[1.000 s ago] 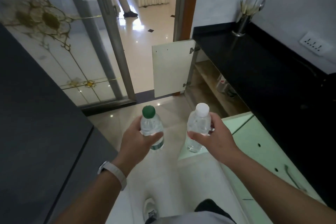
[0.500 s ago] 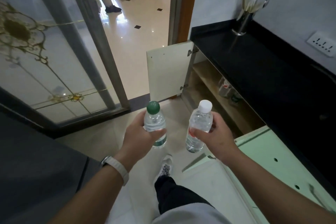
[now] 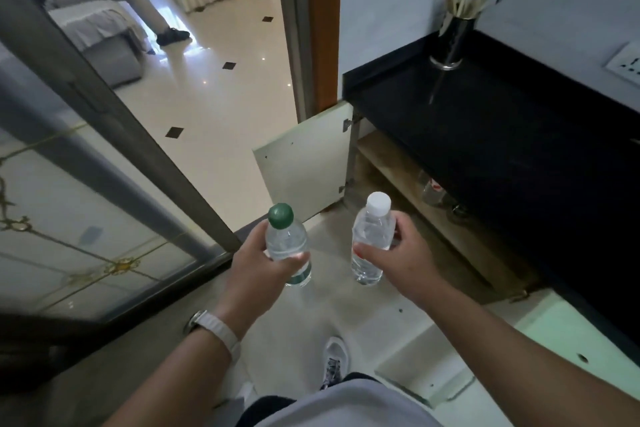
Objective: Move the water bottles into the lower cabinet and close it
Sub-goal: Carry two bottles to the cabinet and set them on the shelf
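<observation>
My left hand [image 3: 258,272] grips a clear water bottle with a green cap [image 3: 287,246], held upright. My right hand [image 3: 403,258] grips a second clear bottle with a white cap [image 3: 371,236], tilted slightly. Both hang over the tiled floor in front of the lower cabinet [image 3: 433,204] under the black counter. The cabinet stands open, its far door [image 3: 304,173] swung out to the left and its near door [image 3: 491,350] swung out at lower right. A wooden shelf inside holds a bottle [image 3: 431,189] in shadow.
A black countertop [image 3: 502,135] runs along the right wall with a metal utensil holder [image 3: 452,42] at its far end. A glass sliding door [image 3: 104,184] stands to the left. Beyond the doorway a person's leg [image 3: 149,7] shows by a sofa. My shoe [image 3: 334,362] is below.
I have stepped closer to the cabinet with both bottles; the view has swung left and down, and more of the shelf inside shows. Both grips are unchanged.
</observation>
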{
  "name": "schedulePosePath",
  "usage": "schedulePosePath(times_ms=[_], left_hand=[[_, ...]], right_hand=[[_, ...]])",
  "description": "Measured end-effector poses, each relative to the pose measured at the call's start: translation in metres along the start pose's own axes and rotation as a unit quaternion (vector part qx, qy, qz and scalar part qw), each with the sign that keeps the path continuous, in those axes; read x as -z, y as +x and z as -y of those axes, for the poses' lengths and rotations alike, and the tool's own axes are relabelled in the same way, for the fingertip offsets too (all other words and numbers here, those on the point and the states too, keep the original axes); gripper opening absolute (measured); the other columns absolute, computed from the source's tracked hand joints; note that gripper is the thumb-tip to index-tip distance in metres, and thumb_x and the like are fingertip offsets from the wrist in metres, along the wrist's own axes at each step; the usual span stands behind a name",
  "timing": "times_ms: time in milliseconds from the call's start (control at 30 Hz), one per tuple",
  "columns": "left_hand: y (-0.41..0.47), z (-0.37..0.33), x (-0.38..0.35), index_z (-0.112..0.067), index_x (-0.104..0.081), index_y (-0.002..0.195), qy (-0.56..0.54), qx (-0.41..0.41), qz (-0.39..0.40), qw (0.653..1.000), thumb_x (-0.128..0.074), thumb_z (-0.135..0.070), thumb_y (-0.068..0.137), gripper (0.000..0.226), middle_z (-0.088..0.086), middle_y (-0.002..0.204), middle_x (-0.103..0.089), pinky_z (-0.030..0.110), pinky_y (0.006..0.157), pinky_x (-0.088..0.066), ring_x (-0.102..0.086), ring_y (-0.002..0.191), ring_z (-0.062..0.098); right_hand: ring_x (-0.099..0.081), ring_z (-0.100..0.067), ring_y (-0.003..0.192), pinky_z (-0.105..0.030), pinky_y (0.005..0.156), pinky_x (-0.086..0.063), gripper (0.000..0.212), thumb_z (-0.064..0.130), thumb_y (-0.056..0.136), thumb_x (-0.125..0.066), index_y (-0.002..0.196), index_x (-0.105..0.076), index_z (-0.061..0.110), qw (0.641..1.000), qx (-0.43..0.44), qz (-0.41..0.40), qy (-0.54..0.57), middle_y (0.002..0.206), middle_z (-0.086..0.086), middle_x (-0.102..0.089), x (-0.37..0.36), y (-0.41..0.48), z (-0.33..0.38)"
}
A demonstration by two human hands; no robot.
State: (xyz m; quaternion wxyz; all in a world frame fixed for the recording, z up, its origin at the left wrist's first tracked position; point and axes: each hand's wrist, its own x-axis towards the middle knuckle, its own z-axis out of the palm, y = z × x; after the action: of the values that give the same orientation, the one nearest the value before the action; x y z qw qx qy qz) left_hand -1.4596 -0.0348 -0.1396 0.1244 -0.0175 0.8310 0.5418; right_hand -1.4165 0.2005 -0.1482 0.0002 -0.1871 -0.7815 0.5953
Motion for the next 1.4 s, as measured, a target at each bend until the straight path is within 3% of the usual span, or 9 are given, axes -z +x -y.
schedulePosePath(times_ms=[167,467,633,733,800,867,967,1133,1400], left_hand=[[0.052,-0.021,-0.011,-0.034,-0.065,0.108,0.014,-0.015,0.024,0.999,-0.087,-0.015,0.072,0.046,-0.007,0.097,-0.073,0.036,0.085,-0.057,-0.070,0.089,0.010],[0.139,-0.046,-0.031,-0.035,-0.065,0.110,0.052,-0.048,0.141,0.987,-0.085,-0.018,0.075,0.043,-0.012,0.096,-0.072,0.021,0.073,-0.049,-0.067,0.086,0.000],[0.199,-0.049,-0.028,-0.029,-0.063,0.117,0.052,-0.042,0.222,0.973,-0.086,-0.021,0.074,0.048,-0.009,0.101,-0.072,0.030,0.081,-0.056,-0.069,0.095,0.009],[0.240,-0.046,-0.020,-0.038,-0.064,0.110,0.046,-0.035,0.251,0.966,-0.087,-0.025,0.072,0.047,-0.012,0.100,-0.073,0.045,0.090,-0.057,-0.069,0.096,0.012],[0.267,-0.042,-0.017,-0.042,-0.062,0.109,0.048,-0.038,0.264,0.963,-0.087,-0.031,0.069,0.049,-0.015,0.100,-0.072,0.047,0.090,-0.057,-0.069,0.096,0.012],[0.290,-0.037,-0.015,-0.043,-0.060,0.112,0.058,-0.051,0.278,0.958,-0.088,-0.036,0.068,0.052,-0.016,0.102,-0.071,0.046,0.091,-0.056,-0.068,0.098,0.012],[0.319,-0.035,-0.014,-0.044,-0.054,0.117,0.099,-0.088,0.313,0.940,-0.087,-0.037,0.073,0.055,-0.018,0.106,-0.067,0.036,0.092,-0.051,-0.064,0.101,0.009],[0.348,-0.033,-0.025,-0.029,-0.057,0.127,0.122,-0.095,0.345,0.926,-0.086,-0.027,0.076,0.059,-0.016,0.104,-0.067,0.014,0.072,-0.043,-0.062,0.093,0.000],[0.371,-0.023,-0.061,-0.031,-0.055,0.128,0.135,-0.082,0.345,0.925,-0.086,-0.029,0.076,0.060,-0.014,0.106,-0.067,0.019,0.073,-0.046,-0.063,0.095,0.003]], right_hand=[[-0.067,-0.004,0.085,-0.037,0.081,-0.057,0.044,0.026,0.072,-0.085,0.106,-0.059,0.030,0.998,-0.011,-0.057,-0.008,0.094,0.013,-0.069,0.016,0.028,0.008],[-0.065,-0.001,0.092,-0.041,0.090,-0.054,0.055,0.035,0.068,-0.087,0.112,-0.055,0.040,0.980,-0.084,-0.182,-0.002,0.100,0.019,-0.067,0.025,0.062,0.004],[-0.066,-0.008,0.092,-0.038,0.086,-0.055,0.057,0.038,0.069,-0.085,0.116,-0.054,0.033,0.958,-0.128,-0.256,-0.008,0.102,0.013,-0.066,0.007,0.088,0.017],[-0.065,-0.004,0.091,-0.022,0.073,-0.050,0.055,0.037,0.070,-0.086,0.113,-0.053,0.033,0.947,-0.148,-0.284,-0.021,0.099,0.015,-0.065,-0.009,0.105,0.030],[-0.064,-0.002,0.090,-0.020,0.069,-0.048,0.056,0.039,0.069,-0.086,0.113,-0.053,0.034,0.942,-0.160,-0.294,-0.030,0.100,0.015,-0.065,-0.019,0.118,0.037],[-0.064,-0.003,0.092,-0.026,0.075,-0.051,0.059,0.041,0.068,-0.087,0.116,-0.053,0.033,0.936,-0.172,-0.307,-0.033,0.103,0.015,-0.065,-0.030,0.130,0.040],[-0.063,-0.002,0.093,-0.027,0.079,-0.051,0.060,0.042,0.068,-0.086,0.116,-0.051,0.036,0.924,-0.186,-0.331,-0.032,0.103,0.017,-0.064,-0.045,0.145,0.045],[-0.061,-0.001,0.093,-0.024,0.076,-0.048,0.060,0.045,0.070,-0.084,0.118,-0.048,0.036,0.915,-0.216,-0.338,-0.040,0.103,0.018,-0.062,-0.057,0.162,0.044],[-0.059,0.000,0.095,-0.025,0.078,-0.046,0.061,0.045,0.071,-0.084,0.117,-0.044,0.040,0.925,-0.238,-0.296,-0.031,0.104,0.021,-0.060,-0.047,0.195,0.013]])
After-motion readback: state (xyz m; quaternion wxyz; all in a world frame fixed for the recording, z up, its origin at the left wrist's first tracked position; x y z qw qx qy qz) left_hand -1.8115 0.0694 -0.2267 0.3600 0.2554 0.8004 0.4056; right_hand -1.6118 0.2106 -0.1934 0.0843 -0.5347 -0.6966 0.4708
